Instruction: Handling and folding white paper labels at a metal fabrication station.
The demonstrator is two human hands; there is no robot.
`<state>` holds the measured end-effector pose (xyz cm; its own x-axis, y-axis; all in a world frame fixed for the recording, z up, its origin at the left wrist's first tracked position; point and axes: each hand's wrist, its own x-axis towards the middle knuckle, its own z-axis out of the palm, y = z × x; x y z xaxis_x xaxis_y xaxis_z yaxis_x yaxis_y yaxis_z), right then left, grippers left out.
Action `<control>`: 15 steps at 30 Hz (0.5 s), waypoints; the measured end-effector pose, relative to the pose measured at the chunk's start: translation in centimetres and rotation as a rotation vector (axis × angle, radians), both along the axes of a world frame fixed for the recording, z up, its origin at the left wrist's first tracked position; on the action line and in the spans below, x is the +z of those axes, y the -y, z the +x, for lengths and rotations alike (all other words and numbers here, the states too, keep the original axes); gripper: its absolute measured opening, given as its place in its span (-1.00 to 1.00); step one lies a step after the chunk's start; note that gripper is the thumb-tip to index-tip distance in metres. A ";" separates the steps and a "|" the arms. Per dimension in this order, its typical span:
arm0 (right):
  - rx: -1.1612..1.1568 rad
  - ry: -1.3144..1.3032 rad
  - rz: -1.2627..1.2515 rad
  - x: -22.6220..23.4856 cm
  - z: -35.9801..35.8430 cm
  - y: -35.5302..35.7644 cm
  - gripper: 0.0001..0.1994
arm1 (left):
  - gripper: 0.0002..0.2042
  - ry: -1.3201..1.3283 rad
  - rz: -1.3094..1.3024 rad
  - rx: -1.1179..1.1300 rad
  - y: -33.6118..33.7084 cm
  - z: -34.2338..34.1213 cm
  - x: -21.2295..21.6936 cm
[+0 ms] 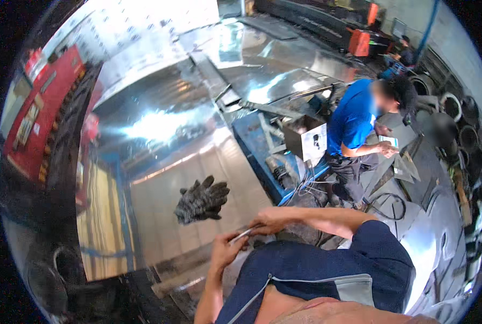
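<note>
We hold a thin silvery metal strip (242,234) between both hands, just off the near edge of the shiny sheet-metal surface (160,135). Our left hand (226,249) pinches its lower end with narrow fingers; our right hand (270,220) closes its fingers on the upper end. The strip looks light, stiff and slick, probably sharp along the edges, so we judge the ends safest to grip. A pair of dark work gloves (202,199) lies near that edge. A person in a blue shirt (353,121) stands well apart.

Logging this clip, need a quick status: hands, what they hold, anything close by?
Left hand and right hand both pinching a thin silvery piece. Dark work gloves lying on the metal sheet just ahead. Person in blue working apart, right.
</note>
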<state>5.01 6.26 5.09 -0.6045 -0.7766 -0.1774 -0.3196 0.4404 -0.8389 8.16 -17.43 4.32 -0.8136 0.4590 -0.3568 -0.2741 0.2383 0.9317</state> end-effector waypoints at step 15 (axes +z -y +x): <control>-0.223 0.551 -0.416 0.7 -0.9 -7.7 -0.64 | -0.74 0.198 0.202 -0.009 -2.5 -3.0 2.2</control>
<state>4.12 13.98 5.82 -0.6642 -0.7148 -0.2190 0.2582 0.0555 -0.9645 5.19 -14.89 6.49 -0.7326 0.5440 -0.4091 -0.4545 0.0564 0.8890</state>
